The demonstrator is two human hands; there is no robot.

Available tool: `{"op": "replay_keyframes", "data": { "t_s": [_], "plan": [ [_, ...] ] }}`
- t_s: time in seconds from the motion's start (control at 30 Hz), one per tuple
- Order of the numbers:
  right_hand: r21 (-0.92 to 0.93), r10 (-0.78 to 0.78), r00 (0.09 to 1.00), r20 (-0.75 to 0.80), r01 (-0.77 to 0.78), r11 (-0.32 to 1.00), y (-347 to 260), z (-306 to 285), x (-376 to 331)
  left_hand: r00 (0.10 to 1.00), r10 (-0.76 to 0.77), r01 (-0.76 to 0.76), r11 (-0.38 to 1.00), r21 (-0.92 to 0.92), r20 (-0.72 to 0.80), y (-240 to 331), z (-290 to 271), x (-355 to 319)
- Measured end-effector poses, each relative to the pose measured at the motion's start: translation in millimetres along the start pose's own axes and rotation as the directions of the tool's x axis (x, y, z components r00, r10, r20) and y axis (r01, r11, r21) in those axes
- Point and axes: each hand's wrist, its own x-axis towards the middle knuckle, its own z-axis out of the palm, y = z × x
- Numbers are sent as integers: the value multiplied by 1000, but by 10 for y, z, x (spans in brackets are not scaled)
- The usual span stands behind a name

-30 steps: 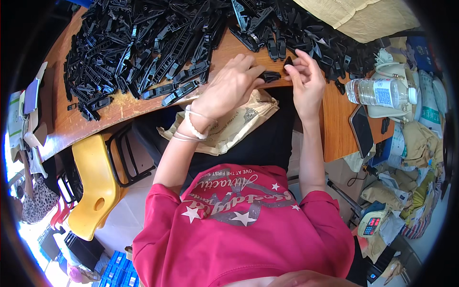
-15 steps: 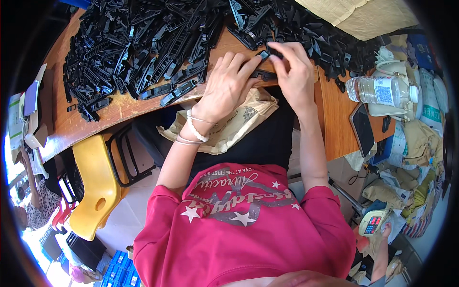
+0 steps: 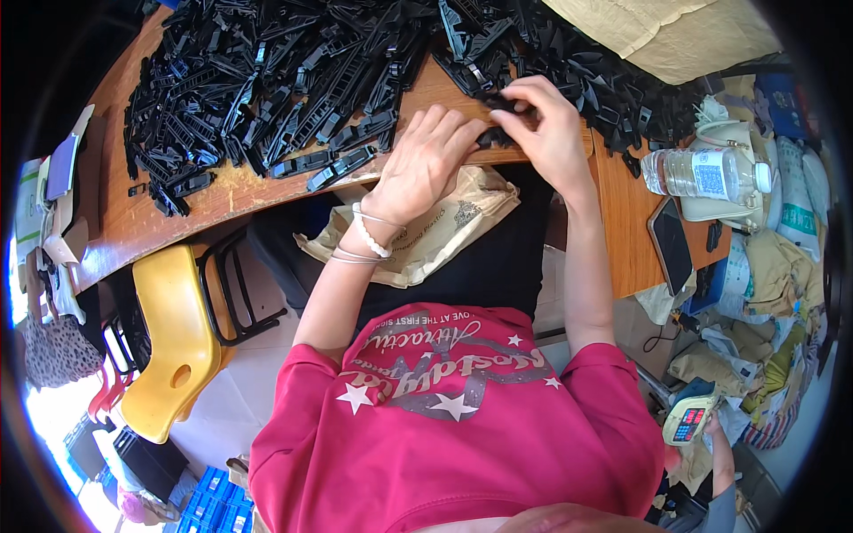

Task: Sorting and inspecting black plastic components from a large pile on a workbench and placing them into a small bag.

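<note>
While both hands meet at the tabletop point(image 3: 222, 191) near edge, the right hand point(image 3: 546, 129) fingers pinch a black plastic part point(image 3: 498, 133); the left hand point(image 3: 426, 164) fingers, loosely curled, touch it.

A wooden worktop point(image 3: 222, 191) curves across the upper part of the view, its bare edge worn pale in places. A crumpled tan paper bag point(image 3: 435, 235) hangs over its near edge, against a dark lap. To the left below the worktop stands a yellow plastic chair point(image 3: 173, 342) with a black metal frame. At the far right, a clear plastic water bottle point(image 3: 702, 173) lies on its side, with a dark tablet point(image 3: 671, 244) just below it. Folded tan sacks and bags point(image 3: 782, 275) are piled beyond. A large beige sack point(image 3: 666, 35) lies at the top right. Blue crates point(image 3: 209, 493) sit on the floor at lower left.
</note>
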Motion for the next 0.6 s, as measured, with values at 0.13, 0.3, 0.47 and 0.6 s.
{"op": "replay_keyframes", "data": {
  "t_s": [0.13,0.3,0.47,0.6],
  "plan": [
    [584,293,955,-53,-208,784,-18,-105,-188,993,-110,111,994,25,-52,-36,34,6],
    [937,220,974,55,-126,325,133,-186,-276,991,-112,118,989,90,-72,0,69,50],
    [871,309,930,197,-311,380,70,-231,-255,994,-88,91,994,58,-58,-27,76,27],
    [644,316,919,238,-392,657,-38,-179,-292,994,-96,97,995,29,-45,-38,64,26]
  ]
}}
